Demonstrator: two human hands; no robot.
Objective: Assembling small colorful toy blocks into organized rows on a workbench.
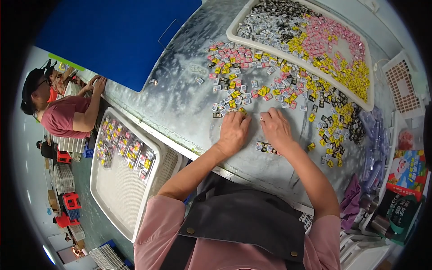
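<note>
Many small, flat, rounded printed pieces in pink, yellow, white and black lie scattered on the grey worktable. My left hand is closed over the near edge of this spread, its fingertips at a yellow piece. Close by on the right, my right hand has its fingers curled in a pinch; whatever is between them is too small to make out. A short row of pieces lies side by side below my right wrist, partly covered by it.
A white tray heaped with sorted pieces stands at the far right. Left of me, another white tray holds several clear packs. A blue board covers the far left, beside a co-worker. Clear plastic sleeves lie right.
</note>
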